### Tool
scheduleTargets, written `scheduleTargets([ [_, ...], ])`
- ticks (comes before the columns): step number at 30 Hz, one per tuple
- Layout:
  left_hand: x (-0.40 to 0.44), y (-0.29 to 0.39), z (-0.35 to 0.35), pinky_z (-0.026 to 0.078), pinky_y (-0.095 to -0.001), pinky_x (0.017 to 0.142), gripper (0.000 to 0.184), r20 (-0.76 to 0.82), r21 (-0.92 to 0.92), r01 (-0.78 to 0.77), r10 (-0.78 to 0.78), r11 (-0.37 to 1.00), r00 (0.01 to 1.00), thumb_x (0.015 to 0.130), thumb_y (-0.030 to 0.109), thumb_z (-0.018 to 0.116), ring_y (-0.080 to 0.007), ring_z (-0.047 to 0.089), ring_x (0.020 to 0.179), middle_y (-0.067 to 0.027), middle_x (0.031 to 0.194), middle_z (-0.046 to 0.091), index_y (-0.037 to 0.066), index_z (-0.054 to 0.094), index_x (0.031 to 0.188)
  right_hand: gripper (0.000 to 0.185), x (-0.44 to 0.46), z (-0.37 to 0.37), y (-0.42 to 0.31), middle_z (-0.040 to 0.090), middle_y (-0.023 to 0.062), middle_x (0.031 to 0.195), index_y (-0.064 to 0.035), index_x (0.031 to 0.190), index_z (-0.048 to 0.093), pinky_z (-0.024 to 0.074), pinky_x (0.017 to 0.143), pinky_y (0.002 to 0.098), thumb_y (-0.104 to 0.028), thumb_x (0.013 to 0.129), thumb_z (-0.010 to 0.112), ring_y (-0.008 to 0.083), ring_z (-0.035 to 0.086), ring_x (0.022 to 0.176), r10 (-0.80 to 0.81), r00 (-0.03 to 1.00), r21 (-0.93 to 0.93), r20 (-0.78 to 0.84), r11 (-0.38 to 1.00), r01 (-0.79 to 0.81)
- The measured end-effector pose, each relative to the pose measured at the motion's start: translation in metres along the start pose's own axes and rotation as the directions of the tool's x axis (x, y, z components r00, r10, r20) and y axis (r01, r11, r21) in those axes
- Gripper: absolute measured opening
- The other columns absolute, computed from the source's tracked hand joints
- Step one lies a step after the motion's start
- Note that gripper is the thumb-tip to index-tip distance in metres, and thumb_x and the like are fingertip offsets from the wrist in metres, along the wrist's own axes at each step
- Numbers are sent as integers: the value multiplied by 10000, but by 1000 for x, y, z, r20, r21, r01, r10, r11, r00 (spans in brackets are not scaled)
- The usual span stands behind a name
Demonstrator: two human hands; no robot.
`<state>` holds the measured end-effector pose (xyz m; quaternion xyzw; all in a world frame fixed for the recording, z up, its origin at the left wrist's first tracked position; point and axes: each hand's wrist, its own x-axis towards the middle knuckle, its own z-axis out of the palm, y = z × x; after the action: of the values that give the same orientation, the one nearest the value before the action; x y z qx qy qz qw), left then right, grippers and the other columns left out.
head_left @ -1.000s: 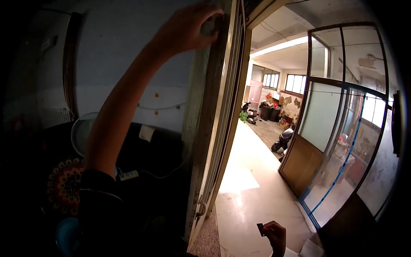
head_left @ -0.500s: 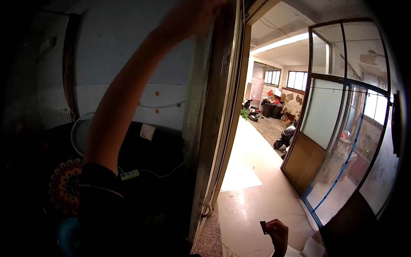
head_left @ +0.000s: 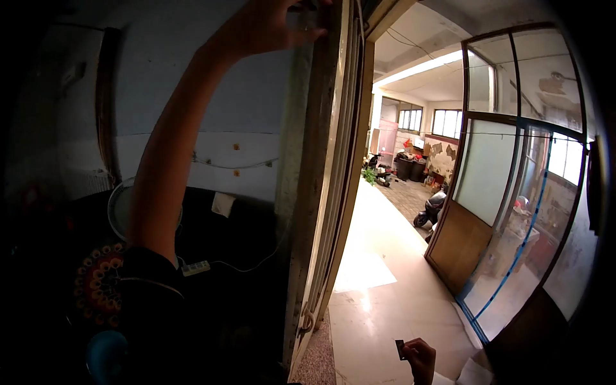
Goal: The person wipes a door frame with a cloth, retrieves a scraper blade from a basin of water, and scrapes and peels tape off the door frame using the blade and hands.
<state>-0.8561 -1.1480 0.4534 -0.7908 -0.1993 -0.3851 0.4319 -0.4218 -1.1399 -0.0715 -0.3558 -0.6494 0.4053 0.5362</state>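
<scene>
My left hand [head_left: 277, 24] is raised high to the door frame [head_left: 319, 160], at the top edge of the view. Its thumb and fingers are spread apart beside the dark wood; the upper fingertips are partly cut off and in shadow. Low on the right, my right hand [head_left: 420, 356] pinches a small dark flat rectangular piece [head_left: 401, 350] between thumb and fingers. What kind of piece it is, I cannot make out. A metal hook or latch [head_left: 307, 320] hangs on the lower part of the door frame.
Left lies a dark room with a power strip [head_left: 196, 267], a cloth [head_left: 222, 204] and a round patterned seat [head_left: 102, 279]. Right is a glazed partition [head_left: 487, 173] with a blue-edged door. Beyond the sunlit floor [head_left: 366, 256] stands a scooter [head_left: 431, 210].
My left hand, blurred before, now shows its thumb and fingers apart at the frame. My right hand, still pinching the dark piece, sits slightly lower in view.
</scene>
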Motion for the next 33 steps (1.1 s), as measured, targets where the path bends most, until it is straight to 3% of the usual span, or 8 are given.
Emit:
scheduleTargets([
  [3,1,0,0,530,-383,891,321,-41,25,-37,38,999,998,815,146,766,-247,637,1003,-134,1040,617,-1,646,1074,48,4,0,-3,593,20,852,-2,912,638,471,671,263,-46,932,642,110,563,761,-12,1000,-36,-12,999,11],
  [5,6,0,-4,536,-375,833,315,36,350,-112,106,930,994,792,149,783,-261,647,943,-130,980,627,-3,647,1031,56,7,1,-3,592,19,848,-3,906,634,468,671,260,-51,934,640,112,562,757,-8,1000,-30,-15,1000,7],
  [18,39,-18,14,500,-393,701,174,39,486,-242,256,840,966,764,88,745,-287,625,791,-125,836,599,3,596,795,28,22,3,19,616,42,916,14,935,641,488,691,274,-11,924,634,129,574,761,17,999,-33,50,999,-15],
  [24,55,-41,11,519,-378,647,121,-321,299,-14,114,954,940,840,100,665,-240,666,714,-126,763,667,-14,656,879,23,12,3,12,616,31,880,-7,927,650,471,683,265,-29,923,643,119,574,775,50,999,-24,-1,998,-50],
  [26,57,-42,0,535,-361,653,154,-515,-64,181,-188,981,836,875,134,674,-220,691,752,-95,748,693,-13,682,919,27,8,3,20,607,18,838,-18,911,650,454,680,255,-42,922,652,109,557,756,23,999,42,-47,999,-21],
  [28,51,-38,-13,552,-344,715,186,-486,11,200,-169,980,857,882,161,697,-211,695,852,-78,858,701,-10,686,953,36,6,1,24,602,15,828,-19,904,648,453,679,256,-48,924,655,107,552,750,24,998,41,-55,999,-22],
  [30,39,-30,-14,558,-348,782,231,-269,120,-64,95,991,958,859,165,731,-198,679,967,-106,1003,682,-8,683,1005,46,4,-2,25,598,11,818,-20,897,647,453,679,257,-55,925,657,104,546,745,23,998,43,-64,999,-20],
  [33,27,-26,-2,555,-365,833,265,-112,167,-98,118,981,987,836,148,745,-210,662,1009,-127,1075,646,-5,677,1041,66,3,-4,22,593,9,823,-19,887,642,456,680,257,-65,932,656,102,541,741,39,997,16,-67,999,-38],
])
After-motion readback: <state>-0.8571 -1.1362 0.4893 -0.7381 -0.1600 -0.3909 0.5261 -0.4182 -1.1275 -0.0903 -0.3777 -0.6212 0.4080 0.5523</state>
